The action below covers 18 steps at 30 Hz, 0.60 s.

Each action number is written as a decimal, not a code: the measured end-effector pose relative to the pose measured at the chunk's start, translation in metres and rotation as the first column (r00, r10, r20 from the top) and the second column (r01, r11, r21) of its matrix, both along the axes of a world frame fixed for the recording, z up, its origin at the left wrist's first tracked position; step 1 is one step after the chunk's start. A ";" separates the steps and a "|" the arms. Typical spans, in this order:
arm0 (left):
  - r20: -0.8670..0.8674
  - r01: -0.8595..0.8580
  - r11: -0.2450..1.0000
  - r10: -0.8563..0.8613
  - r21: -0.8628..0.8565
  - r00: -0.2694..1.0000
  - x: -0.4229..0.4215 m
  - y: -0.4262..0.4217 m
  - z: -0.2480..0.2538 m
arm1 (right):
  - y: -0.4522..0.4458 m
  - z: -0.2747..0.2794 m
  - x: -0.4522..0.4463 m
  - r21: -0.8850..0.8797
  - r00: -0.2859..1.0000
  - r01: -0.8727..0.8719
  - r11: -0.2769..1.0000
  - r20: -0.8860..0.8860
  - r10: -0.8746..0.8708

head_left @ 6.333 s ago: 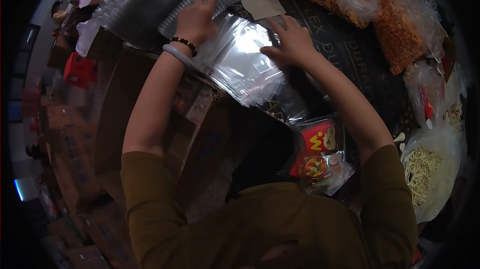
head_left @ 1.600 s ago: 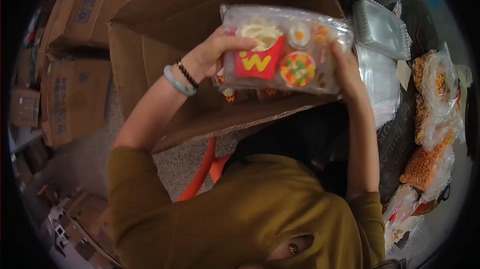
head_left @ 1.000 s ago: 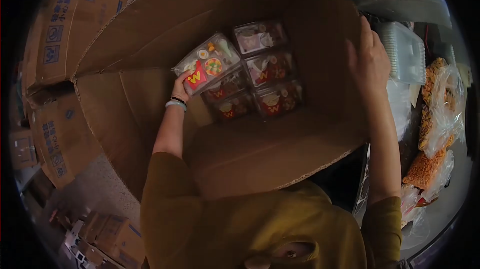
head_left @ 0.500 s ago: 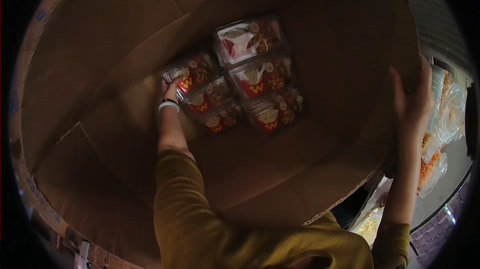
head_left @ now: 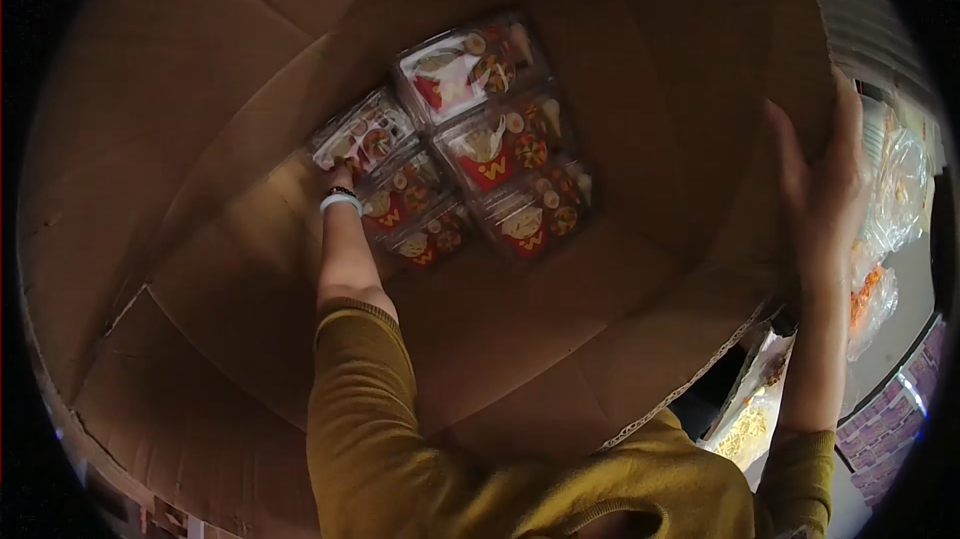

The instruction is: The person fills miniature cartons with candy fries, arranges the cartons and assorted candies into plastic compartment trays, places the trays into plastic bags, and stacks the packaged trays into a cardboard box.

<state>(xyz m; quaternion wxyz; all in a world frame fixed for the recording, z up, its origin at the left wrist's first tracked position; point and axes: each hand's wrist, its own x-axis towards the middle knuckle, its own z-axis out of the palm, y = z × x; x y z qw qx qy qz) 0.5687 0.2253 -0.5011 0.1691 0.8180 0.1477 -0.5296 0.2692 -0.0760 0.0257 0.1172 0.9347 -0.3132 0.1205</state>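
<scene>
Inside a large cardboard box [head_left: 560,339], several clear plastic food packs with red labels lie in two slanted rows. My left hand [head_left: 343,177] reaches down and is closed on the near left end of a food pack [head_left: 375,134], at the far end of the left row; its fingertips are dim and partly hidden. Beside that pack, a larger-looking food pack [head_left: 465,74] tops the right row, with glare on its lid. At the box's right edge, my right hand [head_left: 828,189] grips the cardboard, thumb on the inner side and fingers along the rim.
Outside the box on the right, clear plastic bags [head_left: 895,204] and a bag with orange contents [head_left: 870,299] lie on a pale surface. Pale yellow shreds [head_left: 745,434] show below the box edge. Purple printed packaging [head_left: 895,439] is at the lower right.
The view has shifted, so the packs appear farther up and left. The pack at my left hand has turned and now lines up beside the right row. My right hand stays on the box edge.
</scene>
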 end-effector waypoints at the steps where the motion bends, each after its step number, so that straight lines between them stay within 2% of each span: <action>1: 0.083 -0.009 1.000 0.011 -0.027 0.997 -0.011 0.003 -0.009 | 0.000 -0.001 0.001 -0.013 0.999 -0.028 1.000 0.033 0.028; 3: 0.206 -0.029 0.993 0.053 -0.117 0.977 -0.020 0.009 -0.028 | 0.002 0.000 -0.001 0.057 0.995 0.092 0.994 0.027 -0.094; 4: 0.249 -0.034 0.986 0.075 -0.165 0.966 -0.020 0.013 -0.036 | -0.003 -0.001 -0.005 0.010 1.000 0.000 1.000 0.027 -0.001; 6: 0.323 -0.032 0.961 0.123 -0.273 0.939 -0.022 0.014 -0.047 | -0.004 -0.003 -0.006 -0.057 1.000 -0.027 0.998 -0.014 0.026; 9: 0.401 0.030 0.888 0.177 -0.460 0.899 -0.028 0.004 -0.054 | -0.003 0.001 -0.008 0.120 0.997 0.071 0.990 -0.012 -0.070; 10: 0.439 0.079 0.866 0.170 -0.494 0.882 -0.035 -0.005 -0.045 | -0.003 0.002 -0.007 0.185 0.977 0.192 0.964 -0.127 -0.170; 11: 0.467 0.145 0.834 0.147 -0.532 0.872 -0.047 -0.013 -0.031 | -0.003 0.003 -0.007 0.198 0.990 0.140 0.970 -0.042 -0.134; 12: 0.502 0.223 0.793 0.119 -0.567 0.857 -0.059 -0.022 -0.015 | -0.005 0.003 -0.007 0.226 0.992 0.127 0.966 -0.010 -0.128; 14: 0.515 0.351 0.647 0.075 -0.677 0.854 -0.083 -0.039 0.028 | -0.005 -0.004 -0.007 0.164 0.996 0.085 0.983 0.002 -0.086; 15: 0.306 0.229 0.535 0.059 -0.813 0.950 -0.100 -0.055 0.083 | -0.005 -0.011 -0.005 0.141 0.991 0.075 0.987 0.104 -0.090; 16: -0.045 -0.028 0.435 -0.029 -0.900 0.999 -0.119 -0.078 0.172 | -0.005 -0.005 -0.005 0.167 0.994 0.082 0.983 0.063 -0.094; 17: -0.304 -0.231 0.388 -0.138 -0.892 0.943 -0.136 -0.094 0.251 | -0.004 -0.007 -0.005 0.200 0.990 0.087 0.976 0.089 -0.106; 18: -0.516 -0.389 0.408 -0.268 -0.826 0.813 -0.151 -0.102 0.320 | -0.011 -0.032 0.005 0.123 0.982 0.132 0.984 0.117 -0.146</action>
